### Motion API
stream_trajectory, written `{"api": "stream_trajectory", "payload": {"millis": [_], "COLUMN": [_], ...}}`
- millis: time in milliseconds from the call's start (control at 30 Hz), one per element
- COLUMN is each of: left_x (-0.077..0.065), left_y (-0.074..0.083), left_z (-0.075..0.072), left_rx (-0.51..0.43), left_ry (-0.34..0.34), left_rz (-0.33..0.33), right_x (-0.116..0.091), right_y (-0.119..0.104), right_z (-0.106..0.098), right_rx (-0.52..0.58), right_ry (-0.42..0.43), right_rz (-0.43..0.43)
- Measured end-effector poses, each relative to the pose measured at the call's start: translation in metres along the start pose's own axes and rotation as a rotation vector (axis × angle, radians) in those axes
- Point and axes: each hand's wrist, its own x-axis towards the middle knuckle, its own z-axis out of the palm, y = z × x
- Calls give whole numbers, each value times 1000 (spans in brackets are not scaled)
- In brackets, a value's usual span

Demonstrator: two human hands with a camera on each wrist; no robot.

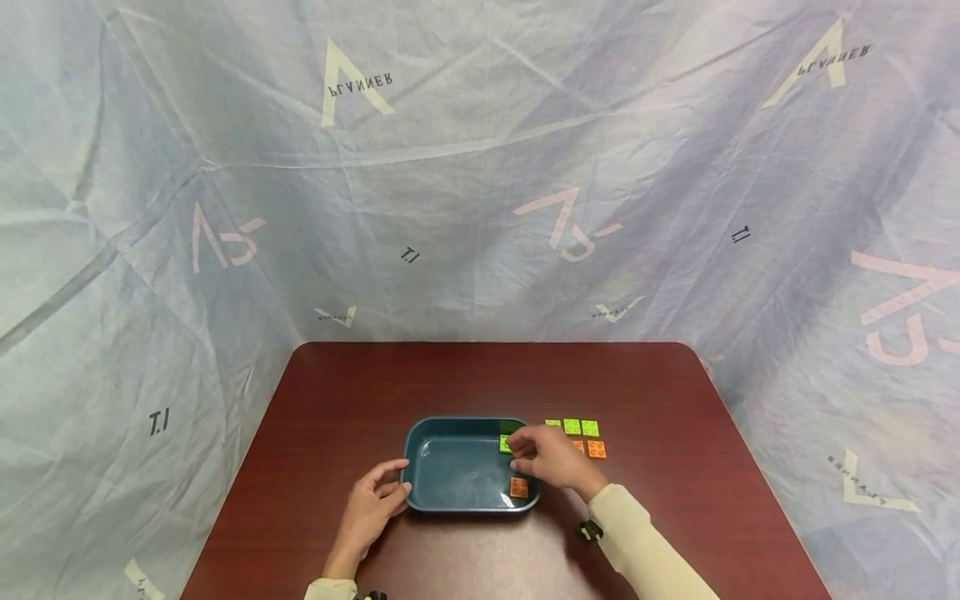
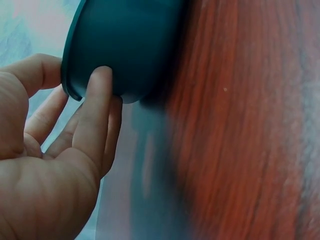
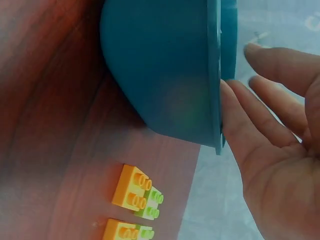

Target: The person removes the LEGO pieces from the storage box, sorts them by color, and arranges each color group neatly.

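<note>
A dark teal rectangular tub [image 1: 472,507] sits on the table. My left hand [image 1: 371,504] rests its fingertips against the tub's left end; in the left wrist view, one finger lies on the outer wall [image 2: 125,45] and another touches the rim. Over the tub's right end reaches my right hand [image 1: 551,457], fingers bent loosely and spread apart, with nothing visible between them. Beside those fingertips, in the far right corner of the tub, is a green toy brick [image 1: 505,444]. Nearer me inside the tub lies an orange toy brick [image 1: 519,487].
Right of the tub, green bricks [image 1: 572,427] stand in a row behind orange bricks [image 1: 596,449], partly hidden by my right hand. In the right wrist view, an orange brick [image 3: 129,187] stands close to a green brick [image 3: 150,204]. Printed grey sheeting [image 1: 472,208] surrounds the reddish-brown table [image 1: 360,379].
</note>
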Motion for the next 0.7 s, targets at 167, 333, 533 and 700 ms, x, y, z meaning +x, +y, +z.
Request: {"api": "stream_trajectory", "payload": {"millis": [167, 333, 533, 700], "left_x": [1, 1, -2, -4], "left_y": [-1, -1, 2, 3], "left_z": [-1, 0, 0, 1], "left_rx": [9, 7, 26, 22], "left_ry": [-5, 1, 13, 13], "left_rz": [-4, 6, 24, 20], "right_x": [7, 14, 23, 29], "right_y": [-4, -9, -12, -14], "right_z": [-2, -1, 1, 3], "right_rx": [-63, -135, -248, -304], "right_ry": [-114, -194, -259, -320], "right_rz": [-33, -55, -53, -32]}}
